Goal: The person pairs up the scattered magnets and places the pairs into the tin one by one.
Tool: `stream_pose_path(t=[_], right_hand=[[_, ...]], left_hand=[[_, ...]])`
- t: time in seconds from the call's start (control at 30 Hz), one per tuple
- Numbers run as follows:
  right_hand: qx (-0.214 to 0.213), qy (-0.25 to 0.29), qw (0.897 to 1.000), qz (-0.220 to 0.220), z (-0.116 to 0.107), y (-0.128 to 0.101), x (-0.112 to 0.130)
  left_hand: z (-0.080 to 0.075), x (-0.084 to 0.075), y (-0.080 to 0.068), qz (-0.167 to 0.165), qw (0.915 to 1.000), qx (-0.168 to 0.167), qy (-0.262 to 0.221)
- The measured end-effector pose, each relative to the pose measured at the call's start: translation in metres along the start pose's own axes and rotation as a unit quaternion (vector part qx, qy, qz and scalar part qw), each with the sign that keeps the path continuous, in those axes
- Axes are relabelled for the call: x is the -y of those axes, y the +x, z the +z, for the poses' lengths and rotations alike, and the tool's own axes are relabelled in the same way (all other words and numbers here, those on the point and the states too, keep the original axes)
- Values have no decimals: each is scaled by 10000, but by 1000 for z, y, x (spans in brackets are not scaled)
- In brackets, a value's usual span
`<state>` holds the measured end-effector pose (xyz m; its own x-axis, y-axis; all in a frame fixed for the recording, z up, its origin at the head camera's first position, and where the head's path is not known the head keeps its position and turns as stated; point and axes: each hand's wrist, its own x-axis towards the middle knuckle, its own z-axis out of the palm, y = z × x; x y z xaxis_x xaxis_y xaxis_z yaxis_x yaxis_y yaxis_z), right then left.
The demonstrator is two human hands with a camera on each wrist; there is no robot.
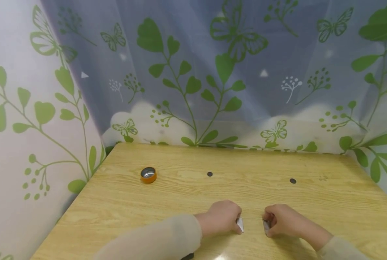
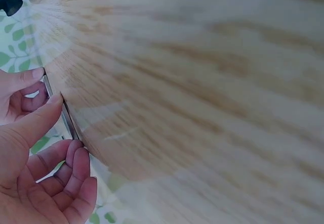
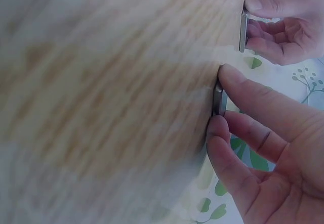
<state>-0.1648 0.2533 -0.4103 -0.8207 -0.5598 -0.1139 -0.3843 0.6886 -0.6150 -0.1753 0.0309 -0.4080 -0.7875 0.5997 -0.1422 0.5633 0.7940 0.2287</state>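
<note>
1. We observe a person's left hand (image 1: pixel 220 218) low over the wood-grain table (image 1: pixel 180 195), thumb and fingertips pinching the ends of a thin silvery piece (image 1: pixel 240 224). We rate this grip as narrow and loaded.
2. We find the right hand (image 1: pixel 284 221) gripping a similar flat metal piece (image 1: pixel 266 225) between thumb and fingertips, its hold also narrow and loaded.
3. We record the 2 pieces at the near middle of the table, facing each other across a strip of bare wood; they stand apart, close but not touching. In both wrist views we see each piece edge-on, right at the tabletop. We cannot tell whether either is raised slightly off the surface.
4. We note 2 small dark discs beyond the hands: the left disc (image 1: pixel 210 174) past the left hand, the right disc (image 1: pixel 292 181) past the right hand, well apart from each other.
5. We log an orange round container (image 1: pixel 148 176) with a shiny silver inside, standing upright toward the far left of the table.
6. We see light sleeves (image 1: pixel 160 238) on both arms, and a leaf-and-butterfly patterned curtain (image 1: pixel 186 90) behind the table.
</note>
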Motion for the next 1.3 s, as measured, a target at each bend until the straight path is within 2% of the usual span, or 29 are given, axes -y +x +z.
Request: stream_pose_path(t=[0.37, 0.6, 0.73, 1.0, 1.13, 1.3], right_hand=[[-23, -50, 10000, -66, 2, 5, 8], [-12, -81, 9999, 103, 4, 6, 9], [-121, -123, 9998, 43, 5, 7, 9], [-104, 139, 9998, 109, 9, 8, 9], [-126, 316, 9994, -4, 12, 9, 12], [-218, 32, 9995, -205, 14, 14, 16]], left_hand=[[-1, -7, 4, 75, 9999, -71, 103], [-1, -13, 7, 21, 9998, 43, 184], [1, -14, 9, -8, 9999, 46, 151], [5, -17, 12, -88, 9998, 116, 137], [6, -21, 14, -40, 9998, -34, 172], [4, -23, 16, -42, 9997, -164, 174]])
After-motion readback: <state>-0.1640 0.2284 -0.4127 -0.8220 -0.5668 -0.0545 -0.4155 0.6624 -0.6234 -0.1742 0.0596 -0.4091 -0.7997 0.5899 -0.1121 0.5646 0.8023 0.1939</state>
